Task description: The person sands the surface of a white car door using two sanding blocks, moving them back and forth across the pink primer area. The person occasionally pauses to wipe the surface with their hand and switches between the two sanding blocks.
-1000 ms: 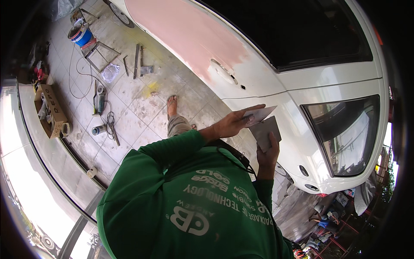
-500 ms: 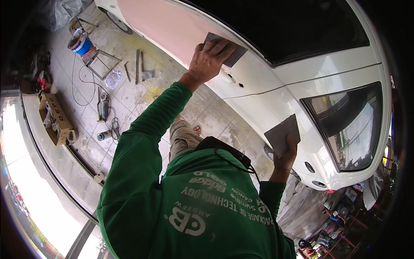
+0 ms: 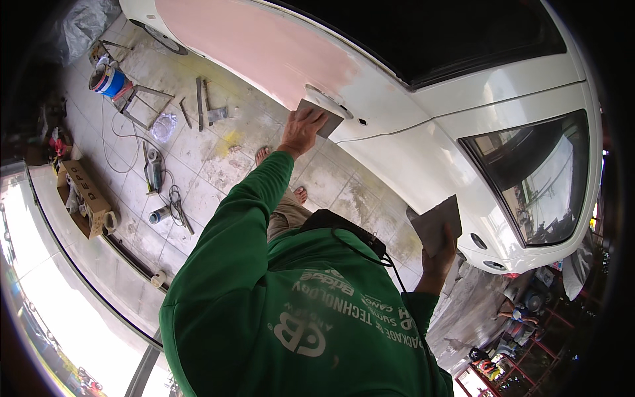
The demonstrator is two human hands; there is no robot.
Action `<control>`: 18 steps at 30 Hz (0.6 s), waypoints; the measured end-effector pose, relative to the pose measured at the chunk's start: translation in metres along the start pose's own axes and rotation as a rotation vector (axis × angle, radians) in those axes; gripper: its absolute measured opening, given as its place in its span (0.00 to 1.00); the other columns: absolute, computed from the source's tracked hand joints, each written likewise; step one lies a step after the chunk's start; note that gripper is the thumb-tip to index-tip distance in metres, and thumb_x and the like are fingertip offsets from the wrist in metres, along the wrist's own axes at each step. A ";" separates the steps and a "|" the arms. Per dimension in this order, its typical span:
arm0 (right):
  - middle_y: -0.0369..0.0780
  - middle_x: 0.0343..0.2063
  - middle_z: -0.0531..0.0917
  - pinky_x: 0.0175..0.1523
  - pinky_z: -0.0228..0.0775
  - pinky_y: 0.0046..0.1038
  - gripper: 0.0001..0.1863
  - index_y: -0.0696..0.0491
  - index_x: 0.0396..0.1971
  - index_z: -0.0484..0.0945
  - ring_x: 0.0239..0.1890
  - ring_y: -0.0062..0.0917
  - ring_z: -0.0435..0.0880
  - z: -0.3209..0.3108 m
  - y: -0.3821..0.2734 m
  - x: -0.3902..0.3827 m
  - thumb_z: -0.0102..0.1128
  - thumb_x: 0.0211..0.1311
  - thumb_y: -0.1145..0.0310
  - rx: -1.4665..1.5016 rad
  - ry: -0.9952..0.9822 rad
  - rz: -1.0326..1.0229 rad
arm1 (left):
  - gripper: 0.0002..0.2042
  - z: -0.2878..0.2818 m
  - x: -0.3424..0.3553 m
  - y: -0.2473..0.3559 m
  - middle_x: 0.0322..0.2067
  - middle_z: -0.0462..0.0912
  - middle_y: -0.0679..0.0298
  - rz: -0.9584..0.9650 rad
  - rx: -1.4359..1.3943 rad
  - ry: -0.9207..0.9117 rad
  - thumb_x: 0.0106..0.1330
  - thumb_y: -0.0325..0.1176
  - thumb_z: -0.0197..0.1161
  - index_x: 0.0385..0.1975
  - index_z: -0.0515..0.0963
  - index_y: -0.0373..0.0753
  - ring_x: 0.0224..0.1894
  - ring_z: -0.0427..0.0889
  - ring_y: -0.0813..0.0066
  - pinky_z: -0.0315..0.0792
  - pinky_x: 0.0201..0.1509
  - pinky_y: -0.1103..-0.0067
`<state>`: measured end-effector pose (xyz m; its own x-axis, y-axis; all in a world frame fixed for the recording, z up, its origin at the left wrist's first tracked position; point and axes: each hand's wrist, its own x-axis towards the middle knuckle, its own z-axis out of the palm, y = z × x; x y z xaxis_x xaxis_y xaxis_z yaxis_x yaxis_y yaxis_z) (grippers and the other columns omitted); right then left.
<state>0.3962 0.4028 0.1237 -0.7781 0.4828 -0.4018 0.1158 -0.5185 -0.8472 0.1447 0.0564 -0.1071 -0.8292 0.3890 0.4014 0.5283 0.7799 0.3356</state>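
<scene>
My left hand (image 3: 304,129) holds a thin, dark grey rectangular plate (image 3: 325,118), its fingers lying over one side, close below the door handle of a white car (image 3: 403,132). I cannot tell whether the plate touches the door. Part of the car's side carries a smooth pink coating (image 3: 264,53), which fades near the handle. My right hand (image 3: 438,261) grips a second dark grey square plate (image 3: 438,223) from its lower edge, held in front of the car's rear side, apart from the left hand.
On the tiled floor to the left stand a blue bucket (image 3: 114,84) and a metal frame stand (image 3: 149,106). A corded power tool (image 3: 153,169), flat metal pieces (image 3: 200,102) and a cardboard box (image 3: 92,202) lie nearby. Cluttered shelves (image 3: 529,344) are at the lower right.
My left hand with its plate has moved down and left, off the door's upper part to below the handle. My right hand with its plate has dropped slightly. My view has shifted a little.
</scene>
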 end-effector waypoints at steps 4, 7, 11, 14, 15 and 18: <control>0.49 0.57 0.79 0.62 0.77 0.39 0.24 0.61 0.65 0.68 0.58 0.39 0.81 0.010 0.012 -0.005 0.53 0.73 0.68 0.011 -0.067 0.048 | 0.15 -0.007 -0.016 0.028 0.46 0.84 0.61 -0.463 -0.485 0.024 0.68 0.33 0.59 0.53 0.80 0.40 0.50 0.81 0.59 0.72 0.51 0.64; 0.47 0.53 0.81 0.58 0.79 0.38 0.22 0.61 0.62 0.70 0.55 0.38 0.83 0.042 0.028 0.002 0.54 0.73 0.68 0.020 -0.098 0.114 | 0.15 -0.026 -0.020 0.054 0.35 0.85 0.54 -0.770 -0.950 -0.193 0.74 0.36 0.58 0.51 0.78 0.31 0.39 0.83 0.64 0.75 0.44 0.69; 0.44 0.51 0.83 0.45 0.80 0.29 0.21 0.59 0.59 0.73 0.48 0.30 0.85 0.060 0.067 0.026 0.56 0.74 0.63 0.054 -0.141 0.219 | 0.16 -0.098 -0.011 0.125 0.39 0.84 0.54 -0.503 -1.496 -0.315 0.77 0.36 0.55 0.51 0.79 0.29 0.44 0.77 0.80 0.74 0.51 0.78; 0.41 0.48 0.84 0.43 0.80 0.25 0.17 0.57 0.55 0.76 0.48 0.25 0.85 0.040 0.092 0.053 0.58 0.72 0.65 0.310 -0.126 0.240 | 0.14 -0.127 -0.005 0.137 0.50 0.83 0.53 -0.143 -1.301 -0.588 0.75 0.31 0.57 0.55 0.78 0.31 0.53 0.81 0.68 0.73 0.60 0.77; 0.38 0.47 0.85 0.42 0.80 0.21 0.13 0.55 0.51 0.78 0.48 0.20 0.85 0.065 0.070 0.045 0.59 0.71 0.66 0.319 -0.157 0.213 | 0.14 -0.130 -0.004 0.125 0.50 0.84 0.54 -0.004 -0.988 -0.595 0.74 0.30 0.57 0.55 0.78 0.30 0.53 0.82 0.63 0.74 0.60 0.76; 0.43 0.54 0.81 0.61 0.78 0.33 0.22 0.59 0.62 0.71 0.56 0.30 0.82 0.087 0.024 0.031 0.57 0.70 0.68 0.346 -0.271 0.067 | 0.15 -0.137 0.013 0.100 0.50 0.83 0.48 -0.029 -0.710 -0.311 0.70 0.29 0.59 0.53 0.79 0.29 0.53 0.81 0.46 0.75 0.59 0.65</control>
<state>0.3208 0.3439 0.1214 -0.9149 0.2616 -0.3074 -0.0061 -0.7705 -0.6374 0.2119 0.0725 0.0486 -0.8022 0.5747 0.1618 0.4091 0.3317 0.8500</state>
